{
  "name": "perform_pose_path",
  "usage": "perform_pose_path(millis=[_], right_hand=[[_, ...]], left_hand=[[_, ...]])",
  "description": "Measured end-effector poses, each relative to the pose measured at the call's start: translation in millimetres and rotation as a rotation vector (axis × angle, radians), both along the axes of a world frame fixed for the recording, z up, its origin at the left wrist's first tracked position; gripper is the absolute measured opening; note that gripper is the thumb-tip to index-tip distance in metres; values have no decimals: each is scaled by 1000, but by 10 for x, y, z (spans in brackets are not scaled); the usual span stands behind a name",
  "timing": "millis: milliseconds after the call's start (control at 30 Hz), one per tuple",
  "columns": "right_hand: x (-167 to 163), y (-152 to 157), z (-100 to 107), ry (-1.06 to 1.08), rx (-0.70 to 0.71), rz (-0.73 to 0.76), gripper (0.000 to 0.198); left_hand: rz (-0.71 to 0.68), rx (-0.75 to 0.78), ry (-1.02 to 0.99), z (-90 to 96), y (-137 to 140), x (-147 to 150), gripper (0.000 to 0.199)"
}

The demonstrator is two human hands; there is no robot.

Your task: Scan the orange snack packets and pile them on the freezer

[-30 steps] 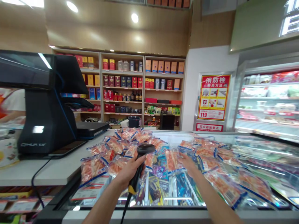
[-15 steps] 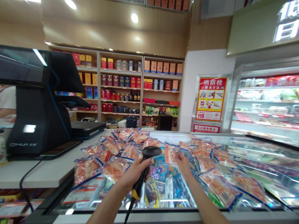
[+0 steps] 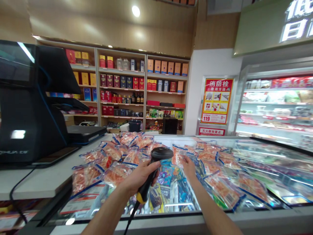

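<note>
A black and yellow barcode scanner [image 3: 146, 182] is in my left hand [image 3: 140, 176], fingers wrapped round its handle and its head pointing forward and right. My right hand [image 3: 188, 167] pinches the edge of a clear packet of orange-pink food [image 3: 176, 156], whose barcode label faces up toward me. Scanner head and packet are a short gap apart. More such packets lie in a heap [image 3: 116, 173] on the left and in a second group [image 3: 223, 191] on the right, on the freezer's glass top [image 3: 174, 210]. Colourful bags [image 3: 168, 192] show through the glass between my arms.
A black checkout terminal [image 3: 26, 107] stands on the white counter [image 3: 31, 182] at left, with a cable [image 3: 15, 192] hanging down. Behind are shelves of boxes and bottles [image 3: 122, 81], a red fire-hydrant sign [image 3: 216, 101] and a lit refrigerated display [image 3: 276, 107].
The view has turned slightly right, so the surroundings sit further left. The scanner head has come closer to the packet in my right hand. Both hands keep their hold.
</note>
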State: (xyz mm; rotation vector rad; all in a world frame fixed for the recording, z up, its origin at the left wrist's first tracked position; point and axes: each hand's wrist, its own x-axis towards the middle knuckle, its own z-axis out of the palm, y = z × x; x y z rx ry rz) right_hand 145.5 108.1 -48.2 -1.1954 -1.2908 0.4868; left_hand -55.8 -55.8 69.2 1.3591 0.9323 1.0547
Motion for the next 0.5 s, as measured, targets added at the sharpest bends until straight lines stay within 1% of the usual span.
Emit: perform_pose_path(millis=[133, 233, 333, 400, 467, 500], right_hand=[[4, 23, -3, -19, 7, -19, 44], [-4, -3, 41, -33, 13, 2, 41], [-10, -23, 71, 13, 9, 41, 44], [-25, -29, 59, 53, -9, 126, 45], [-69, -32, 23, 66, -59, 224, 48], [-106, -33, 1, 57, -91, 250, 50]], left_hand=[[4, -15, 9, -7, -34, 13, 25], [11, -20, -16, -47, -34, 5, 25], [48, -19, -37, -83, -10, -54, 26], [136, -23, -36, -104, 8, -132, 27], [255, -34, -32, -126, 16, -233, 28], [309, -46, -35, -138, 15, -286, 28]])
